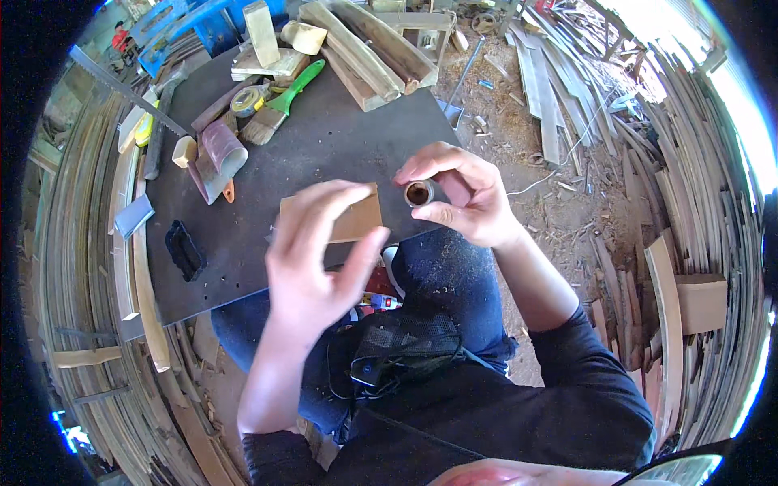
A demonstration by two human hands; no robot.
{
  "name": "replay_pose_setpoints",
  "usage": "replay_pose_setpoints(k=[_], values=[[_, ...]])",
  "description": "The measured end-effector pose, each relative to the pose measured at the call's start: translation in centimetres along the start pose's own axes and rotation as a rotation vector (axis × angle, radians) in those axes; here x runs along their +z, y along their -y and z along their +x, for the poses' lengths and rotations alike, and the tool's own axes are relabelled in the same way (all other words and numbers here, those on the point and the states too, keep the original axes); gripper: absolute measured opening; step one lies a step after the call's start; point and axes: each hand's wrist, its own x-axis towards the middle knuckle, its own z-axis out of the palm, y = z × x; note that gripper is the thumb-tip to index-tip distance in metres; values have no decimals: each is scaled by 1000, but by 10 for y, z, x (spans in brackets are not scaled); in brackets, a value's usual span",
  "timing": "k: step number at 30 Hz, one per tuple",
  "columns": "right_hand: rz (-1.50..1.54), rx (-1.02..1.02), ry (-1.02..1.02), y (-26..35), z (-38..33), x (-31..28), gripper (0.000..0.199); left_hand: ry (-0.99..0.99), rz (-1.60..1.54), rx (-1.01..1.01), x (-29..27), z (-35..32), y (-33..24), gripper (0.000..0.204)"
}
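Pinch grip, right hand (478, 198): thumb and fingertips closed around a small jar (418, 193), mouth up toward the camera, brown inside. Can't tell if that's liquid or paste. Jar sits over the near right corner of the table (340, 146); height above it unclear. Left hand (304, 267) is spread wide, thumb well off the fingers, nothing seen in it. It's over a flat brown panel (358, 219) near the table's near edge; can't tell if it touches.

Risks, my read: uncapped jar on a fingertip hold, so a slip or tilt could dump the contents on panel or trousers (450, 283). Trousers carry dust; shed grit could get in the jar. Panel is close to the edge, so a left-hand knock could push it off.

Farther: black tray (185, 251) left, then sandpaper (224, 148), tape (246, 101) and green brush (284, 101). Wood pieces (352, 53) at the far edge. Saw (126, 89) far left, teeth exposed; a careless reach there could cut.
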Motion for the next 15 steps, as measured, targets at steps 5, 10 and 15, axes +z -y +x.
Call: replay_pose_setpoints(k=[5, 10, 15], values=[[32, 71, -87, -12, -16, 4, 43, 35, -157, -128, 36, 9, -9, 42], [-329, 156, -79, -4, -7, 6, 40, 83, -193, -66, 40, 35, 13, 36], [-365, 423, 262, 45, 7, 3, 37, 328, 239, 284, -1, 48, 8, 25]])
